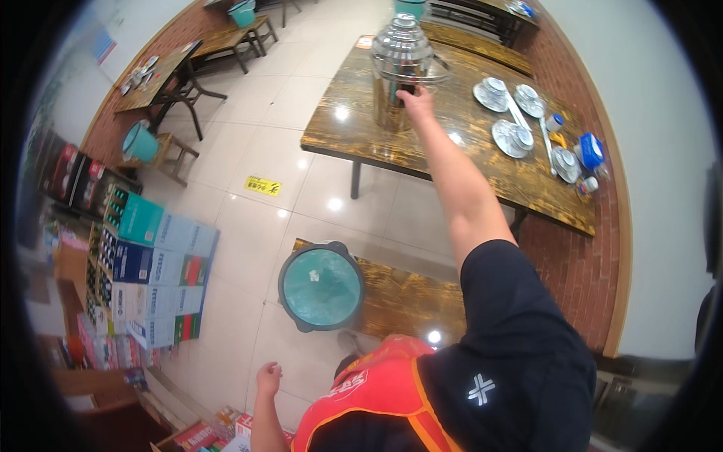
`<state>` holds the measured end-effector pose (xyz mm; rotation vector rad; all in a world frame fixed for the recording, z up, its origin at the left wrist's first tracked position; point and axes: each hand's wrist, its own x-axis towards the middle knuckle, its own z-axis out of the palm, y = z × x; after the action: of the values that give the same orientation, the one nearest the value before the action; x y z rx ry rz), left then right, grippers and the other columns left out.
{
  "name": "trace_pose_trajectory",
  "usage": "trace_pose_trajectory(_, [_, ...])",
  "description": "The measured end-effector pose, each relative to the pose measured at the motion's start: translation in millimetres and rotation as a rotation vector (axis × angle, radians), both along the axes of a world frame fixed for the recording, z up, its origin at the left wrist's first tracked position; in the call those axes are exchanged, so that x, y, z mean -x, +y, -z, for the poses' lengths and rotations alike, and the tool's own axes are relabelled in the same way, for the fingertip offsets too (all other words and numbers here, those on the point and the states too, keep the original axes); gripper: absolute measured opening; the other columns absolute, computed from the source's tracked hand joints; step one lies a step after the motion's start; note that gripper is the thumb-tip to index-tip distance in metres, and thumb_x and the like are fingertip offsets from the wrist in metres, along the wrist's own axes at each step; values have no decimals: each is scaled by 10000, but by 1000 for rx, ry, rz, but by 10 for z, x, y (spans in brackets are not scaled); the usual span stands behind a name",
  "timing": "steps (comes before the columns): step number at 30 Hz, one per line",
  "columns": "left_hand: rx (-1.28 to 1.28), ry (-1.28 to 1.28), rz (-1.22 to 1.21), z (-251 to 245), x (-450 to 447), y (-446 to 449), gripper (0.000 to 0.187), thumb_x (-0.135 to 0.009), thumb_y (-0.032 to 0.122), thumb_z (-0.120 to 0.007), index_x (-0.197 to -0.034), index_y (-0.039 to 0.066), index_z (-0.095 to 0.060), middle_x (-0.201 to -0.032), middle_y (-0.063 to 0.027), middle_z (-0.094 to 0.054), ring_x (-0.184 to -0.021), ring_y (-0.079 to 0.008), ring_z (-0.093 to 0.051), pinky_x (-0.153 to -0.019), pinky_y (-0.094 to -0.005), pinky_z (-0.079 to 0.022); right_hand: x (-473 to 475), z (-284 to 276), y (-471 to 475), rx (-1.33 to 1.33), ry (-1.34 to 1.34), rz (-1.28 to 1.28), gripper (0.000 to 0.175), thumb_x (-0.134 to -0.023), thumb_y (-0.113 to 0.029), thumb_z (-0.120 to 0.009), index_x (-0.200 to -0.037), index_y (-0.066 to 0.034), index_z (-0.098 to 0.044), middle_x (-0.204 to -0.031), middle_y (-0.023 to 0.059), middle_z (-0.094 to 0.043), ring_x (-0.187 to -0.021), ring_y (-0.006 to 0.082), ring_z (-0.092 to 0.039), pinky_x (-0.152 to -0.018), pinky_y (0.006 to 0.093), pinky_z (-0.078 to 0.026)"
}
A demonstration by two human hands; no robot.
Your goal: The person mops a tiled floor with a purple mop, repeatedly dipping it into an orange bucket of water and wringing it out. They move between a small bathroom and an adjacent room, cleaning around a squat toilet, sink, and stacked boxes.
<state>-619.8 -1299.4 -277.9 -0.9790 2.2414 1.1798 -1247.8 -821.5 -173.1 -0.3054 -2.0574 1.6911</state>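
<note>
My right hand (pixel 417 104) reaches over the table and grips a dark part on the side of a shiny metal vessel (pixel 390 104) with a tiered, domed top (pixel 402 48). The vessel stands upright near the left end of the dark wooden table (pixel 361 133). Low in the view hangs my left hand (pixel 269 378), beside my red apron (pixel 367 390). Its fingers look loosely curled, and I see nothing in them. A teal-lined bin (pixel 322 287) with a dark rim is in front of me, at the end of a wooden bench (pixel 406 299).
Wrapped tableware sets (pixel 511 138) lie toward the table's right side, near a blue tissue pack (pixel 591 151). Stacked drink cartons (pixel 164 271) stand at left. A yellow floor sticker (pixel 262 185) marks the tiles. Another teal-lined bin (pixel 140 142) sits on a stool.
</note>
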Motion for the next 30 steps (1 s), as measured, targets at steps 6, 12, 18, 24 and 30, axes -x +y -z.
trace_pose_trajectory(6, [-79, 0, 313, 403, 747, 182, 304, -781, 194, -577, -1016, 1, -593, -776, -122, -640, -674, -167, -619, -648, -288, -484, -1608, 404, -2, -149, -441, -76, 343, -663, -270, -656, -878, -11, -596, -845, 163, -626, -841, 278, -596, -737, 380, -459])
trace_pose_trajectory(12, [58, -60, 1149, 340, 1261, 705, 326, -761, 272, -588, -991, 41, -612, -820, -159, -633, -789, -309, -607, -720, -380, -474, -3379, 225, 84, 1098, -571, 177, 311, -826, -194, -504, -1078, -15, -469, -1110, 185, -531, -1052, 318, -502, -882, 438, -423])
trace_pose_trajectory(18, [-441, 598, 1314, -941, 1368, 2494, 160, -801, 115, -566, -912, 5, -599, -855, -172, -593, -768, -312, -583, -673, -354, -461, -4360, -649, 497, 1325, -118, 99, 264, -868, -235, -442, -1005, -10, -437, -942, 200, -563, -922, 333, -544, -833, 463, -461])
trace_pose_trajectory(24, [-1007, 1137, 1634, -2218, 492, 3893, 165, -772, 70, -592, -926, 12, -576, -859, -124, -579, -782, -279, -558, -691, -336, -443, -5935, -1085, 1424, 1538, 377, 479, 242, -878, -251, -435, -907, -14, -472, -897, 162, -566, -869, 320, -545, -800, 453, -467])
trace_pose_trajectory(30, [-1416, 1380, 2144, -2635, -1004, 4894, 481, -737, 309, -627, -1139, 69, -520, -1134, -124, -525, -1076, -278, -483, -935, -420, -349, -7592, -1201, 2032, 1477, 663, 727, 228, -878, -217, -439, -843, -1, -502, -860, 143, -561, -860, 312, -551, -782, 436, -475])
